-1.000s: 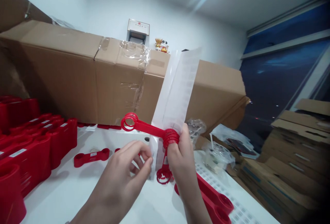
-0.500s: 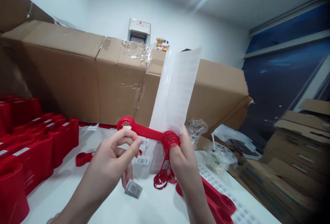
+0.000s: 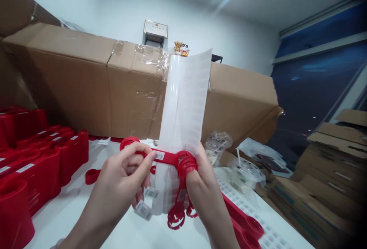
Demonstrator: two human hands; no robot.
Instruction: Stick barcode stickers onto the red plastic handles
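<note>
My left hand [image 3: 122, 182] is shut around one end of a red plastic double-ring bar [image 3: 164, 158], which has a barcode sticker [image 3: 159, 156] on it. My right hand [image 3: 202, 188] pinches the bar's other end, together with a bundle of red rings [image 3: 186, 165] and a long translucent label backing strip [image 3: 185, 104]. The strip stands up behind the bar and also hangs below it. Two small barcode labels [image 3: 143, 210] dangle near my left fingers. Another red piece [image 3: 177, 214] hangs below my right hand.
Red moulded pieces with white labels [image 3: 34, 161] stand in rows on the white table [image 3: 63, 218] at left. More red bars [image 3: 246, 222] lie on a label sheet at lower right, near a plastic cup with a straw [image 3: 243, 174]. Large cardboard boxes [image 3: 86, 88] line the back.
My left hand has moved onto the bar's left end, and a barcode sticker now sits on the bar. The strip stands taller, and the loose labels have shifted near my left fingers.
</note>
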